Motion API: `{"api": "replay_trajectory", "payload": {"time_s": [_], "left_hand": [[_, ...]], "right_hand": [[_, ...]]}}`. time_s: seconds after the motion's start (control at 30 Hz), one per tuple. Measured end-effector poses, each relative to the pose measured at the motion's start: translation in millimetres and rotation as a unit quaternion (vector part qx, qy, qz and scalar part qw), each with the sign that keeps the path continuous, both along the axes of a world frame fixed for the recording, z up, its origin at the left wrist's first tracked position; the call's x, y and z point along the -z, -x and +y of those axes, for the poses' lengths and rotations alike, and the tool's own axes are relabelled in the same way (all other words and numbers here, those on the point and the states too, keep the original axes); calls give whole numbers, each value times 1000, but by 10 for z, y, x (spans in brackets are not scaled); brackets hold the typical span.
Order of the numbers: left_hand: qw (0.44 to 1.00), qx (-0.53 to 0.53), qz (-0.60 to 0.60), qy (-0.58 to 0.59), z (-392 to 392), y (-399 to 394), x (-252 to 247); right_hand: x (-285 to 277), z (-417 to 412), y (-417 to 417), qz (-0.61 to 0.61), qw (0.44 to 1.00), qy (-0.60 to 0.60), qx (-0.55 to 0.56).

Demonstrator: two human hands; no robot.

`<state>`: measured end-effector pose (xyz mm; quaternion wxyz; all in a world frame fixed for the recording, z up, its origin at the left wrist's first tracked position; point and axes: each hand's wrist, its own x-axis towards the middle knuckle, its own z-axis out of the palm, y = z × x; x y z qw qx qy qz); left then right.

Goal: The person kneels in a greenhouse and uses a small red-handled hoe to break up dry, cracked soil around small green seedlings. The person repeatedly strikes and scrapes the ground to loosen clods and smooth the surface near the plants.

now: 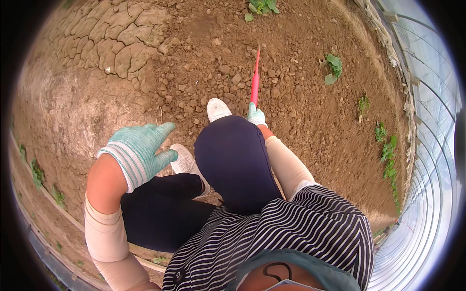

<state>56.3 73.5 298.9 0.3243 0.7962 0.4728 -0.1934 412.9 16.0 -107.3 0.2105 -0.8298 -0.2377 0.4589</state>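
Note:
My right hand (256, 115), in a pale green and white knit glove, grips the thick end of a red hand tool (255, 85). The tool narrows to a thin tip that points away from me over loose, clumpy soil (233, 65). Its working end cannot be made out clearly. My left hand (140, 149), gloved the same way, hangs bent at the wrist over my lower leg and shoe. Its thumb and fingers are apart with nothing between them. Ahead of the tool grows a small leafy plant (264, 6).
Another seedling (333, 69) stands to the right, with a row of plants (389, 160) beyond. A plastic-covered greenhouse wall (433, 120) with curved ribs borders the right side. Cracked dry ground (113, 40) spreads at upper left. My bent knee (231, 156) lies between my hands.

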Motion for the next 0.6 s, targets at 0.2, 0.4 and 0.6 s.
{"api": "replay_trajectory", "payload": {"time_s": [0.2,0.4,0.6], "left_hand": [[1000,6,-24,8,76,38,116],[999,15,-48,-2,53,31,58],[999,13,-52,-4,-14,59,27]], "right_hand": [[-273,-831,-258,204,969,24,136],[-758,935,-270,156,981,46,107],[-394,1747,74,120,987,49,90]]}}
